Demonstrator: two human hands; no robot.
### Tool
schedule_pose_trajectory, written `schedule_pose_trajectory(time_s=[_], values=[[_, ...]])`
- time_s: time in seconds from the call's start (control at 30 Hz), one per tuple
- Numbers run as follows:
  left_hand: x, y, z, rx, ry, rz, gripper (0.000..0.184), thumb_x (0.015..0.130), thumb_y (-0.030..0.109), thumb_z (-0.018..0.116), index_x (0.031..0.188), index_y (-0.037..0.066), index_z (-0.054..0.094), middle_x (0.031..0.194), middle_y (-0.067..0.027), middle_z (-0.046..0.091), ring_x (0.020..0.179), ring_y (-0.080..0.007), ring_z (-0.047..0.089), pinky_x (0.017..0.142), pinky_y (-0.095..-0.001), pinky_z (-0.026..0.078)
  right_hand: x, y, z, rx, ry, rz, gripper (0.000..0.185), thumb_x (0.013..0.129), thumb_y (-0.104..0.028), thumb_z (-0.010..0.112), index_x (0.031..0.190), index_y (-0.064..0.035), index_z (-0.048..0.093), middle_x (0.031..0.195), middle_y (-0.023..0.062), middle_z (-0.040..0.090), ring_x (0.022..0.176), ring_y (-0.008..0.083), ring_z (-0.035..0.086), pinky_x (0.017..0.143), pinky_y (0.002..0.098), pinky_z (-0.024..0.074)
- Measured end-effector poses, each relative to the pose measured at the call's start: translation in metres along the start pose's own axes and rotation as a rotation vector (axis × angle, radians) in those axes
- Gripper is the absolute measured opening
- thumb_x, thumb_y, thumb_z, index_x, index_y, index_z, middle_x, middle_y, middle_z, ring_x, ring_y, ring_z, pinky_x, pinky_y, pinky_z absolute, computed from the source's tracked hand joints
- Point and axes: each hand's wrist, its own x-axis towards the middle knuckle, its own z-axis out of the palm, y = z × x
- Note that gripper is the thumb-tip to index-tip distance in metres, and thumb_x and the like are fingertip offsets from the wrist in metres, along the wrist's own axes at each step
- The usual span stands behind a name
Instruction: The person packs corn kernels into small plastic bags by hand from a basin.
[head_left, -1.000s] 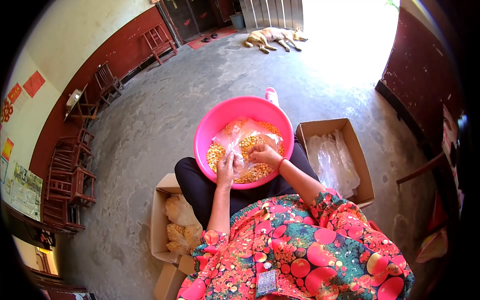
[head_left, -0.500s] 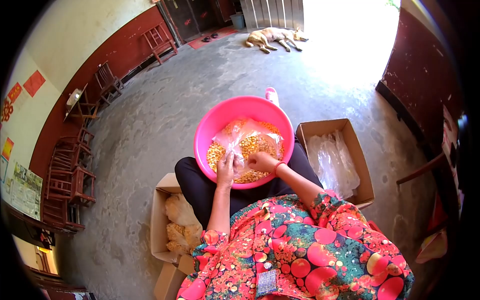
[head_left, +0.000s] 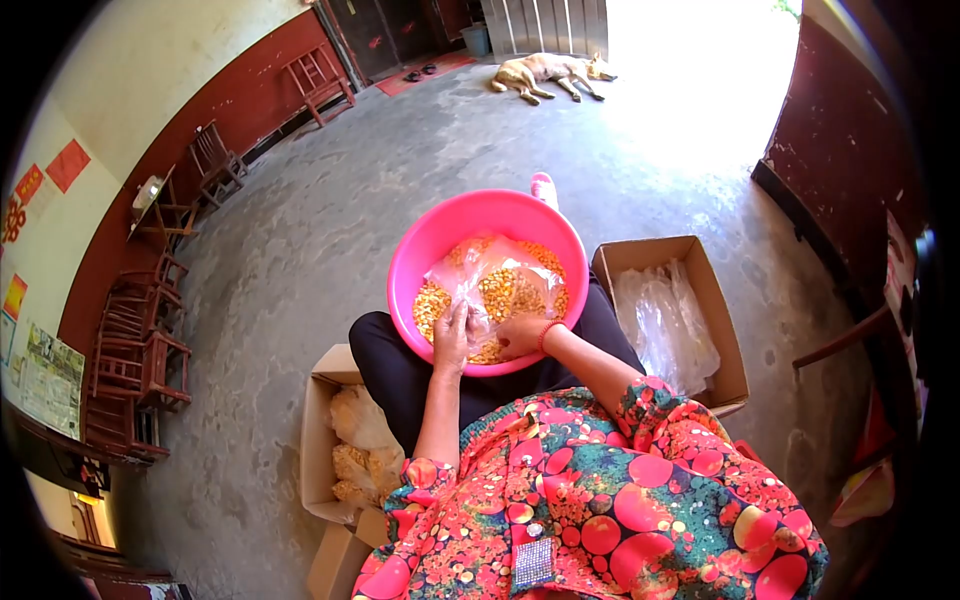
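Note:
A pink plastic basin (head_left: 425,232) rests on my lap, holding loose yellow corn kernels (head_left: 431,303). Over the kernels lies a clear plastic bag (head_left: 492,259), with kernels showing in and through it. My left hand (head_left: 452,335) is closed on the near left edge of the bag. Beside it, my right hand (head_left: 521,335), with a red bracelet at the wrist, reaches down to the kernels at the basin's near side. Its fingertips are hidden, so what they hold cannot be made out.
On my right stands a cardboard box (head_left: 735,355) of clear plastic bags (head_left: 662,325). Another box (head_left: 318,430) at my left holds filled bags (head_left: 365,440). A dog (head_left: 545,76) lies near the bright doorway. Wooden chairs (head_left: 140,370) line the left wall.
My right hand has dropped from above the bag toward me, down to the kernels at the basin's near side. The left hand keeps its hold on the bag.

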Motion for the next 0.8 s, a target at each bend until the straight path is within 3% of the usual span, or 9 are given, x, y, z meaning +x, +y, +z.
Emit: schedule_pose_trajectory(time_s=[0.07,0.2,0.4,0.47,0.5,0.6,0.63,0.7,0.8], values=[[0.0,0.0,0.0,0.014,0.005,0.004,0.016,0.083,0.02,0.046,0.074,0.008,0.052,0.055,0.0031,0.045,0.045,-0.0031,0.039,0.039,-0.0152,0.031,0.001,-0.001,0.0,0.05,-0.066,-0.133,0.033,0.065,-0.03,0.051,0.082,-0.0033,0.061,0.078,0.0165,0.059,0.073,0.0301,0.056,0.067,0.0386,0.0431],[0.001,-0.003,-0.002,0.013,0.009,-0.001,0.016,0.083,0.019,0.046,0.073,0.008,0.052,0.055,0.0032,0.045,0.045,-0.0031,0.039,0.039,-0.0153,0.031,0.002,0.001,0.003,0.117,-0.067,-0.167,0.033,0.067,-0.031,0.048,0.08,-0.0034,0.061,0.078,0.0165,0.059,0.072,0.0294,0.056,0.067,0.0381,0.0423],[0.003,-0.005,-0.003,0.006,0.011,0.001,0.016,0.083,0.019,0.046,0.073,0.008,0.052,0.054,0.0035,0.045,0.044,-0.0027,0.039,0.039,-0.0147,0.031,-0.003,0.003,-0.005,0.237,-0.038,-0.279,0.027,0.07,-0.028,0.051,0.074,-0.0025,0.058,0.067,0.0146,0.056,0.061,0.0238,0.054,0.058,0.0341,0.0404],[0.003,-0.004,-0.003,0.012,0.014,0.0,0.016,0.083,0.019,0.046,0.073,0.008,0.052,0.054,0.0036,0.045,0.044,-0.0025,0.039,0.039,-0.0145,0.031,-0.014,-0.006,-0.02,0.417,-0.13,-0.174,0.025,0.073,-0.028,0.052,0.074,-0.0034,0.057,0.062,0.0073,0.055,0.057,0.0149,0.051,0.053,0.0282,0.0393],[0.002,-0.002,-0.002,-0.001,0.007,-0.011,0.016,0.084,0.019,0.046,0.073,0.009,0.052,0.054,0.0036,0.045,0.044,-0.0024,0.039,0.039,-0.0145,0.031,-0.01,-0.003,-0.016,0.418,-0.131,-0.175,0.025,0.073,-0.028,0.052,0.074,-0.0034,0.057,0.062,0.0073,0.055,0.057,0.0149,0.051,0.053,0.0282,0.0393],[0.002,-0.003,-0.002,-0.001,0.003,-0.014,0.016,0.084,0.02,0.046,0.073,0.009,0.052,0.054,0.0038,0.045,0.044,-0.0021,0.038,0.039,-0.0143,0.031,-0.005,0.006,-0.007,0.863,-0.143,-0.12,0.02,0.076,-0.024,0.053,0.074,-0.0047,0.054,0.059,-0.0013,0.051,0.051,0.0081,0.047,0.047,0.0232,0.0374],[0.002,-0.004,-0.003,0.012,0.005,-0.002,0.016,0.084,0.02,0.046,0.073,0.009,0.052,0.055,0.0039,0.045,0.044,-0.0021,0.038,0.039,-0.0143,0.031,-0.007,0.004,-0.01,0.863,-0.145,-0.121,0.02,0.076,-0.024,0.053,0.074,-0.0047,0.054,0.059,-0.0013,0.051,0.051,0.0081,0.047,0.047,0.0232,0.0374],[0.002,-0.005,-0.004,-0.003,0.002,-0.016,0.016,0.084,0.02,0.046,0.073,0.009,0.052,0.055,0.004,0.045,0.044,-0.002,0.038,0.039,-0.0142,0.031,-0.014,0.001,-0.018,1.155,-0.139,-0.029,0.019,0.077,-0.024,0.053,0.072,-0.0059,0.053,0.058,-0.0019,0.049,0.047,0.0063,0.046,0.044,0.0207,0.0372],[0.003,-0.006,-0.005,-0.011,-0.004,-0.029,0.016,0.084,0.02,0.046,0.074,0.009,0.052,0.055,0.004,0.045,0.044,-0.002,0.038,0.039,-0.0142,0.031,-0.02,-0.005,-0.024,1.155,-0.123,-0.004,0.018,0.078,-0.024,0.051,0.071,-0.0067,0.052,0.058,-0.0018,0.048,0.046,0.0061,0.046,0.044,0.0192,0.0384]])
